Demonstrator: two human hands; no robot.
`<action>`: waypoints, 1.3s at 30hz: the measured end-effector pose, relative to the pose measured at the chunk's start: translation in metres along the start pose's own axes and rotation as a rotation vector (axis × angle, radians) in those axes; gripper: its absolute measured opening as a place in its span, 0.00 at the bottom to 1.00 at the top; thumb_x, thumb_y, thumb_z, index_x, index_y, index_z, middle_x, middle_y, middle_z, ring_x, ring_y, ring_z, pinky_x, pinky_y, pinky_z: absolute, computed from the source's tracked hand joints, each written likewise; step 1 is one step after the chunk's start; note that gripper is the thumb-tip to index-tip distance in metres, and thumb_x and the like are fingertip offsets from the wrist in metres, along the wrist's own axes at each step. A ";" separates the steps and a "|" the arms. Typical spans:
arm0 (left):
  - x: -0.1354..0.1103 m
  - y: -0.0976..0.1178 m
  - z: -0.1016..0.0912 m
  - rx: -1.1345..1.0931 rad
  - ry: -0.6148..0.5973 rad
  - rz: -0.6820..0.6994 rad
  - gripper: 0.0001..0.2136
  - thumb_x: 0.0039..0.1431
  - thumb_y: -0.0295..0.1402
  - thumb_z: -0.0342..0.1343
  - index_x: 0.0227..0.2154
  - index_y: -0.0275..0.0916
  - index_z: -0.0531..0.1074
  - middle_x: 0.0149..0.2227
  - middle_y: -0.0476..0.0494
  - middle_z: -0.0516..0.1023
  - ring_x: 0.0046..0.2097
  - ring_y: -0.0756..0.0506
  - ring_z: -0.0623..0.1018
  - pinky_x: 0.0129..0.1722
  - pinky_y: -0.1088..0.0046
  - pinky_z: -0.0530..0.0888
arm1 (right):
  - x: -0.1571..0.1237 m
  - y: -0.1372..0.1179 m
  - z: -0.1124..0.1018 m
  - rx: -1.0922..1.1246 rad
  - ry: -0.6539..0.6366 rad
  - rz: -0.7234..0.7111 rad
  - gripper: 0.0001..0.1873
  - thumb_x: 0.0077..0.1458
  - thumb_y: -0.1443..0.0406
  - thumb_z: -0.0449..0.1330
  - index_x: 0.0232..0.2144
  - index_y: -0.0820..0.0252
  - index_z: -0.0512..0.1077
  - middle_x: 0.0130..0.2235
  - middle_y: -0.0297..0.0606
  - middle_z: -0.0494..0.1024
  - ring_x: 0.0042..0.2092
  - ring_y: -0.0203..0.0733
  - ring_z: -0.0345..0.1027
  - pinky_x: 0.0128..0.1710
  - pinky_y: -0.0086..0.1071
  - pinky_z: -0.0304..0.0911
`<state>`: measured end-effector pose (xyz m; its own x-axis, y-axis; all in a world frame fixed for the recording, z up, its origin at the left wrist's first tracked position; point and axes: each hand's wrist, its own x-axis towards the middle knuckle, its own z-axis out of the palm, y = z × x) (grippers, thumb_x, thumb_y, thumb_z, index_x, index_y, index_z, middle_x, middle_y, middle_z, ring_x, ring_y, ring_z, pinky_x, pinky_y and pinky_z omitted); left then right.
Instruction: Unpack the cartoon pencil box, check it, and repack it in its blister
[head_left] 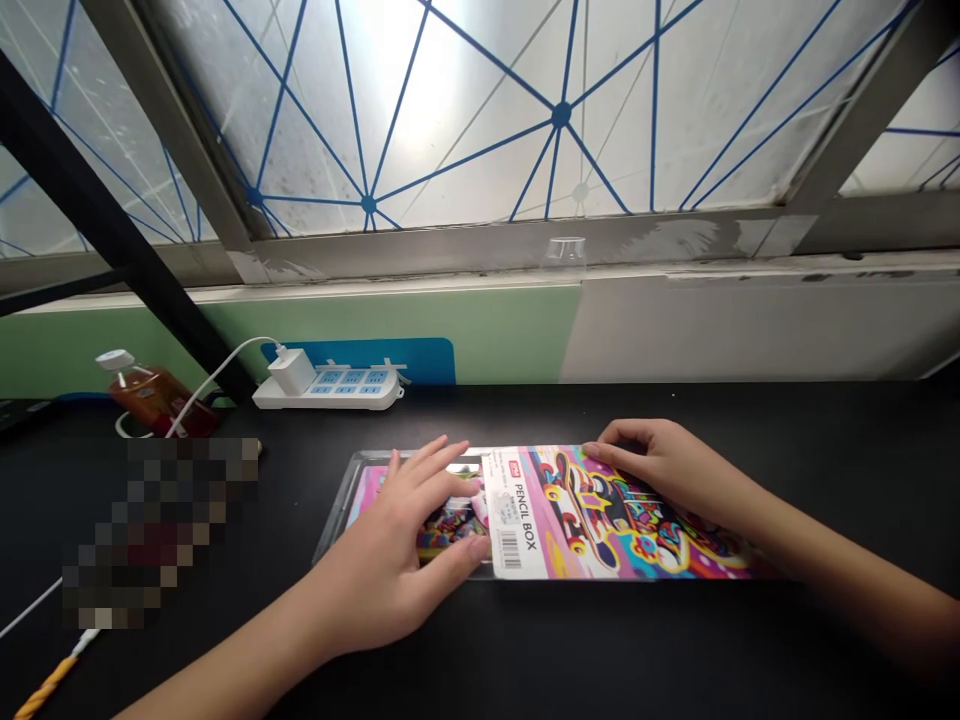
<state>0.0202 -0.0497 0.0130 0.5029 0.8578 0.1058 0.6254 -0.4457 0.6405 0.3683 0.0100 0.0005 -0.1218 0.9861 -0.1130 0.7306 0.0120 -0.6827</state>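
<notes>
A colourful pencil box (577,515) in a clear plastic wrapper lies flat on the black table (675,640), with a white label reading PENCIL BOX. My left hand (409,550) rests on its left end, fingers spread over the clear wrapper and thumb pressed along the near edge. My right hand (660,465) lies on the far right part of the box, fingers curled over its far edge.
A white power strip (330,388) with a plugged-in charger and white cable sits at the back left. An orange bottle (150,395) stands further left beside a blurred patch. An orange cable end (45,690) lies at the near left. A window sill runs behind.
</notes>
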 end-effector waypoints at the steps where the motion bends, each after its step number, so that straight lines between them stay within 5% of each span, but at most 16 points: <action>1: -0.002 0.004 0.001 -0.066 0.020 0.005 0.15 0.71 0.48 0.58 0.54 0.50 0.77 0.75 0.42 0.63 0.77 0.29 0.55 0.74 0.33 0.46 | -0.001 -0.002 0.002 -0.002 -0.006 -0.010 0.31 0.54 0.34 0.61 0.30 0.53 0.80 0.32 0.38 0.84 0.34 0.47 0.76 0.31 0.34 0.66; 5: 0.000 0.003 -0.011 -0.274 0.202 -0.019 0.13 0.70 0.47 0.58 0.47 0.49 0.80 0.70 0.41 0.71 0.72 0.29 0.68 0.71 0.43 0.62 | -0.003 0.000 0.001 -0.050 -0.002 -0.045 0.31 0.56 0.34 0.60 0.30 0.53 0.80 0.30 0.38 0.84 0.31 0.47 0.75 0.28 0.35 0.66; 7: 0.009 -0.011 -0.022 -0.335 0.392 -0.062 0.11 0.69 0.46 0.58 0.44 0.47 0.80 0.68 0.41 0.74 0.71 0.31 0.68 0.72 0.45 0.60 | -0.003 0.004 -0.006 -0.087 0.006 -0.061 0.31 0.56 0.35 0.60 0.29 0.53 0.81 0.29 0.38 0.83 0.30 0.47 0.74 0.28 0.35 0.65; 11: 0.031 -0.048 -0.035 -0.833 0.655 -0.422 0.15 0.72 0.45 0.48 0.50 0.43 0.73 0.70 0.35 0.70 0.74 0.34 0.64 0.70 0.43 0.64 | 0.001 0.014 -0.019 -0.180 0.027 -0.083 0.30 0.57 0.36 0.60 0.30 0.53 0.81 0.31 0.39 0.84 0.32 0.49 0.76 0.29 0.37 0.66; 16: 0.039 -0.053 -0.020 -1.038 0.584 -0.458 0.26 0.75 0.51 0.35 0.58 0.38 0.66 0.68 0.25 0.72 0.70 0.35 0.72 0.65 0.53 0.74 | 0.002 0.016 -0.016 -0.297 0.069 -0.115 0.29 0.62 0.37 0.54 0.38 0.52 0.79 0.41 0.43 0.86 0.41 0.56 0.79 0.40 0.43 0.70; 24: 0.030 -0.030 -0.002 -1.216 0.464 -0.384 0.38 0.70 0.65 0.31 0.69 0.43 0.57 0.73 0.30 0.66 0.75 0.35 0.63 0.66 0.51 0.73 | -0.002 -0.023 0.028 -0.415 0.073 -0.231 0.33 0.68 0.40 0.45 0.54 0.55 0.74 0.53 0.51 0.79 0.56 0.62 0.72 0.57 0.51 0.65; 32: 0.027 -0.021 -0.001 -1.231 0.395 -0.383 0.36 0.70 0.64 0.29 0.69 0.45 0.56 0.72 0.32 0.67 0.75 0.35 0.64 0.68 0.50 0.71 | 0.016 -0.096 0.072 -0.465 -0.098 -0.309 0.29 0.72 0.44 0.44 0.49 0.54 0.77 0.49 0.46 0.85 0.48 0.58 0.78 0.46 0.43 0.65; 39: 0.030 -0.037 0.002 -1.141 0.359 -0.327 0.22 0.73 0.53 0.45 0.61 0.45 0.62 0.67 0.31 0.73 0.71 0.35 0.70 0.66 0.52 0.71 | 0.016 -0.099 0.063 -0.431 -0.125 -0.313 0.33 0.69 0.41 0.48 0.58 0.56 0.74 0.58 0.49 0.81 0.57 0.62 0.74 0.57 0.49 0.63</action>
<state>0.0129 -0.0082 -0.0094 0.1169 0.9884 -0.0968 -0.2764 0.1260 0.9528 0.2513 0.0142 0.0211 -0.4376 0.8975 -0.0547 0.8524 0.3947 -0.3431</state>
